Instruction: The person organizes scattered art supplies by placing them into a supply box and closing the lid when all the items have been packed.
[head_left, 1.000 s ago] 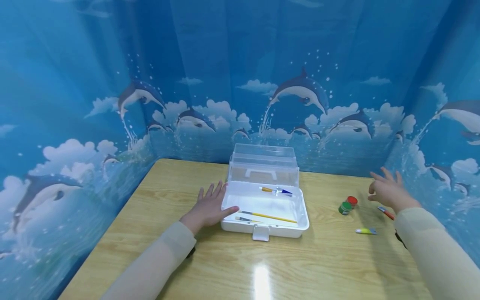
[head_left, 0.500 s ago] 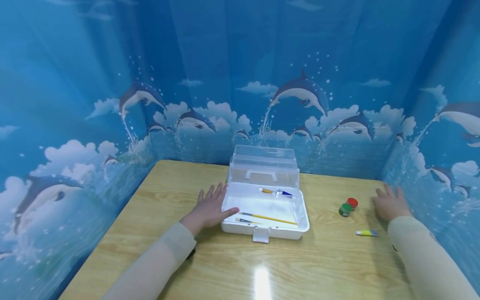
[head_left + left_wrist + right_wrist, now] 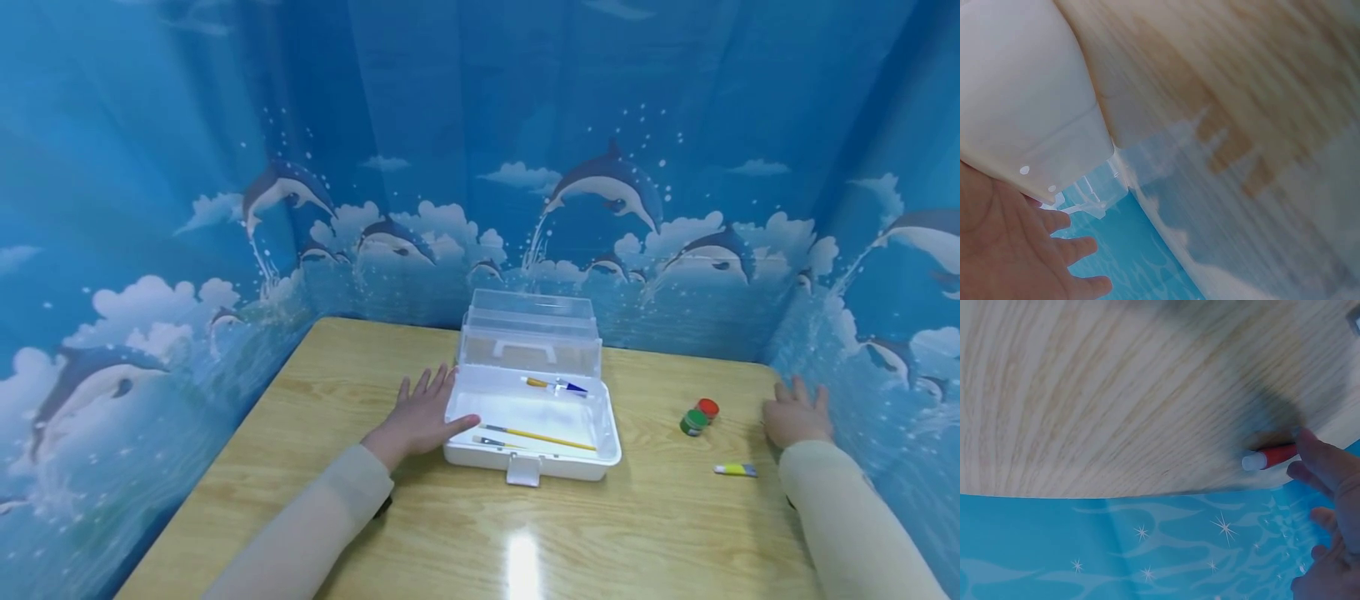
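Note:
An open white plastic box [image 3: 480, 457] with a raised clear lid [image 3: 528, 333] stands on the table. My left hand [image 3: 415, 423] rests along its left side, fingers spread; the left wrist view shows the palm against the box wall. Inside lie a long yellow paintbrush [image 3: 547, 437], a shorter brush [image 3: 491, 441] and a blue-ended item [image 3: 572, 387]. At the table's right edge, my right hand [image 3: 797, 417] pinches a red paint tube [image 3: 1280, 454] with a white cap between thumb and finger, low over the wood. The hand hides this tube in the head view.
A green-lidded paint jar [image 3: 693, 423] and a red-lidded one [image 3: 707, 407] stand between the box and my right hand. A yellow paint tube [image 3: 735, 470] lies nearer me. Blue dolphin-printed curtains [image 3: 405, 167] border the table [image 3: 637, 533] at the back and sides.
My right hand has come down onto the red tube, which lay visible beside it a second ago, and has shifted slightly right. The left hand keeps its place on the box.

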`<state>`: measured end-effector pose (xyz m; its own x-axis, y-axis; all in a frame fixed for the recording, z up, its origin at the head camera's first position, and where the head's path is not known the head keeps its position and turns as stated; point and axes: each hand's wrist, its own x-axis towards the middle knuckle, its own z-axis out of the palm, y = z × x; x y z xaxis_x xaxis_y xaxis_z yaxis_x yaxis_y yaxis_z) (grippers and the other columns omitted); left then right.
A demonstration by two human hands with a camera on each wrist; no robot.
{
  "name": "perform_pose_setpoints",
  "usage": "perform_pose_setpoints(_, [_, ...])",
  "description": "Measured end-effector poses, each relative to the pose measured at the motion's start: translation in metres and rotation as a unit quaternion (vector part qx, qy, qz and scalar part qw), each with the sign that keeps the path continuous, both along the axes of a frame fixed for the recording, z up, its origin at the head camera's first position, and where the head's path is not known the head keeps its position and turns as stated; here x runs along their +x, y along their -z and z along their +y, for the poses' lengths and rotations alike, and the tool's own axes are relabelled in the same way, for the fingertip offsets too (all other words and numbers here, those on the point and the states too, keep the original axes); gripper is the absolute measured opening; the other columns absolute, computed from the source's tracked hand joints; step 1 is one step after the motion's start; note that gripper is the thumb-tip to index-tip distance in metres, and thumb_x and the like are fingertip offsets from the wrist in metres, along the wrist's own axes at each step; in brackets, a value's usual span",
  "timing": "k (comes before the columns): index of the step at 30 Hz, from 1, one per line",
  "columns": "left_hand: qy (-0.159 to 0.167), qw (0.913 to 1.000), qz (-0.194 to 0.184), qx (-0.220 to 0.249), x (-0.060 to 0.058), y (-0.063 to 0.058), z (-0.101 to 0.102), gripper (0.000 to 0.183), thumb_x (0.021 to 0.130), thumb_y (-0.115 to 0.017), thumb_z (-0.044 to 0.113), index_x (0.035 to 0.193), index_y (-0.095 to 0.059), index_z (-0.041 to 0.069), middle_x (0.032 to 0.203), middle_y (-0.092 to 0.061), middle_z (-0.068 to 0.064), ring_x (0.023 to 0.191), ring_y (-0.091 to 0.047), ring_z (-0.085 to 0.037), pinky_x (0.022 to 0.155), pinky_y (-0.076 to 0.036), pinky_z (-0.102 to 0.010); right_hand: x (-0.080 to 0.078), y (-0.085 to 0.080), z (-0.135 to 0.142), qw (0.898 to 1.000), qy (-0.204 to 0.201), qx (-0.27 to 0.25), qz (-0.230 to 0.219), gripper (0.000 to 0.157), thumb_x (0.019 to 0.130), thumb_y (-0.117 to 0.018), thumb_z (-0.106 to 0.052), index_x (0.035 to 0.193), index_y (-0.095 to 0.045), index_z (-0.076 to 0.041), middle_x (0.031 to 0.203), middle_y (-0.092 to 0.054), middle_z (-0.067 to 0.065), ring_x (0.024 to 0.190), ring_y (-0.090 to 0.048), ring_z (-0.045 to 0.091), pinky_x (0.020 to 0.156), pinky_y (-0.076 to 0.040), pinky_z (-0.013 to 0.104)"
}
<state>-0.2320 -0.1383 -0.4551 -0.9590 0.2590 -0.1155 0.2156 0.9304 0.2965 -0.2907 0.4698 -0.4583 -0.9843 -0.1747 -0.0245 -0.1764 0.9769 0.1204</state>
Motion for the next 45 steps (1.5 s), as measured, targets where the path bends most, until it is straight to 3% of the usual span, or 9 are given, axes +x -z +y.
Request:
perform_pose_setpoints(8, [0.001,1.0000,0.000,0.003,0.001,-0.001,0.000,0.108,0.085,-0.025,0.089,0.162,-0.002,0.016,0.168,-0.001,-0.010,0.153,-0.002,-0.037,0.118,0.003,-0.062,0.006,-0.004,-0.005,1.000,0.009,0.006,-0.003,0.020,0.090,-0.059,0.005,0.107,-0.067,0.010,0.137,-0.036,0.046,0.133,-0.011,0.066,0.105,0.004,0.079])
perform_pose_setpoints(17, [0.000,1.0000,-0.001,0.005,0.001,-0.001,0.000,0.108,0.085,-0.025,0.088,0.162,-0.002,0.016,0.168,-0.001,-0.010,0.153,-0.001,-0.036,0.118,0.004,-0.062,0.008,-0.008,-0.018,1.000,-0.018,0.014,0.015,0.016,0.082,-0.072,0.002,0.097,-0.070,0.004,0.131,-0.042,0.043,0.131,-0.016,0.065,0.104,0.000,0.080])
perform_pose_setpoints(23, [-0.003,1.0000,-0.001,0.005,-0.001,0.002,0.000,0.105,0.088,-0.028,0.085,0.162,-0.002,0.016,0.168,-0.001,-0.010,0.153,-0.001,-0.037,0.118,0.004,-0.062,0.003,-0.003,-0.023,0.998,-0.043,0.046,0.015,0.022,0.087,-0.067,0.005,0.109,-0.070,0.004,0.135,-0.045,0.041,0.133,-0.020,0.063,0.103,-0.005,0.082])
perform_pose_setpoints(31, [-0.005,1.0000,-0.003,0.006,-0.002,0.002,0.000,0.108,0.085,-0.025,0.088,0.162,-0.001,0.017,0.168,0.000,-0.009,0.153,-0.001,-0.037,0.118,0.005,-0.062,0.001,-0.006,-0.034,0.998,-0.041,0.036,-0.002,0.025,0.085,-0.070,0.002,0.110,-0.070,0.004,0.138,-0.043,0.041,0.134,-0.016,0.063,0.101,0.001,0.083])
perform_pose_setpoints(36, [-0.003,1.0000,0.000,0.007,-0.002,0.001,0.000,0.102,0.090,-0.032,0.082,0.162,-0.001,0.016,0.168,0.000,-0.011,0.153,-0.001,-0.036,0.118,0.005,-0.062,0.006,-0.014,-0.040,0.999,-0.034,0.028,-0.023,0.031,0.082,-0.077,-0.005,0.110,-0.069,0.005,0.139,-0.042,0.041,0.136,-0.013,0.063,0.100,0.004,0.083])
perform_pose_setpoints(45, [-0.002,0.9999,0.002,0.011,-0.002,0.002,0.000,0.098,0.094,-0.038,0.075,0.162,-0.003,0.016,0.168,0.000,-0.011,0.153,-0.001,-0.037,0.118,0.004,-0.063,0.003,-0.023,-0.046,0.998,-0.033,0.010,-0.050,0.018,0.079,-0.082,-0.016,0.090,-0.073,-0.005,0.143,-0.041,0.038,0.137,-0.009,0.063,0.099,0.014,0.081])
